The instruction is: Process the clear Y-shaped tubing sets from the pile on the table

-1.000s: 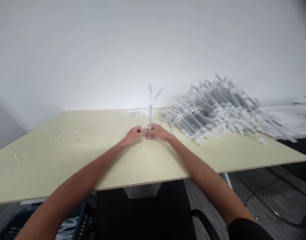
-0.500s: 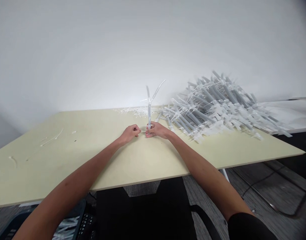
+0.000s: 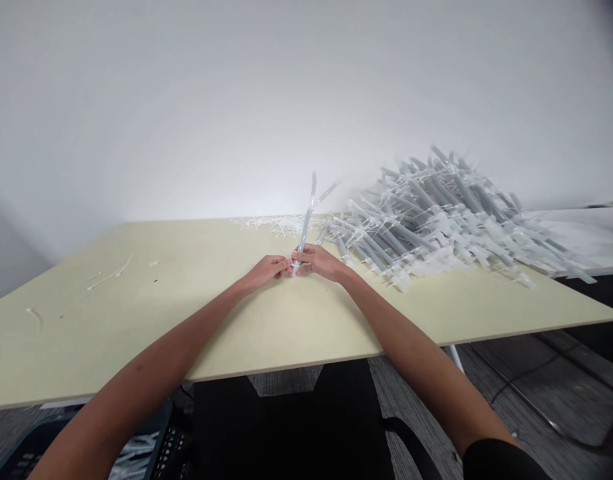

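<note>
Over the middle of the pale table, my right hand (image 3: 320, 261) grips the lower part of a grey, Y-shaped tube piece (image 3: 305, 230). The tube leans to the right, its two thin branches pointing up. My left hand (image 3: 272, 270) is closed against the tube's lower end, its fingertips meeting those of my right hand; what they pinch is too small to make out. Behind my hands lies a scatter of thin white ties (image 3: 286, 225). A large heap of similar grey tubes with clear ends (image 3: 421, 213) is piled to the right.
A few loose white ties (image 3: 111, 273) lie on the left of the table (image 3: 151, 347). Below its front edge at the left stands a dark basket (image 3: 159, 443) holding more tubes. A white surface (image 3: 581, 230) adjoins at the right, and a wall rises behind.
My left hand has moved right, closing the gap to my right hand. The tube's top has tipped to the right, and its lower end now shows below my fingers.
</note>
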Demonstrator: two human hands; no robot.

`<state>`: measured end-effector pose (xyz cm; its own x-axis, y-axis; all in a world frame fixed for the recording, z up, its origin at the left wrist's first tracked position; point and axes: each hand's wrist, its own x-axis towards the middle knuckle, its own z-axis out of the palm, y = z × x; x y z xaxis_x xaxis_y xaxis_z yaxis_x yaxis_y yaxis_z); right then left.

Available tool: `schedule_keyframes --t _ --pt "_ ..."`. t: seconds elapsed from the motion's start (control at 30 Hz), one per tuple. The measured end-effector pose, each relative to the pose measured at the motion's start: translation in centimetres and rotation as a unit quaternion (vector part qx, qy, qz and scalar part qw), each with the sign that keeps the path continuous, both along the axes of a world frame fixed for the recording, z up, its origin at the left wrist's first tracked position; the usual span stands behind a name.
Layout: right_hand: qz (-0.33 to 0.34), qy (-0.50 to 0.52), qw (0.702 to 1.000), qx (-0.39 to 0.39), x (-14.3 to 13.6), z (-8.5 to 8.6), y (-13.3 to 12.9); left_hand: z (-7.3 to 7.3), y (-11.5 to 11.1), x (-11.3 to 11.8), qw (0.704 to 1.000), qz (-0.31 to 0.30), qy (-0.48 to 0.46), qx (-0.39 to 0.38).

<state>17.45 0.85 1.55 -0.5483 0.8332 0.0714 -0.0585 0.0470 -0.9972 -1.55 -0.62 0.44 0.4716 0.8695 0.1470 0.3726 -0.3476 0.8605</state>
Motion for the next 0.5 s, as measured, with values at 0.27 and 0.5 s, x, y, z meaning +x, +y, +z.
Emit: schedule_keyframes --t 0.27,0.5 --pt "-0.076 -0.087 0.988 0.099 -0.2 -1.6 1.6 0.1 -0.7 0.5 0.983 0.045 0.118 0.131" --pt "-0.113 -0.084 0.978 0.155 -0.5 -1.6 1.6 0.0 -1.0 0.4 0.984 0.081 0.104 0.119"
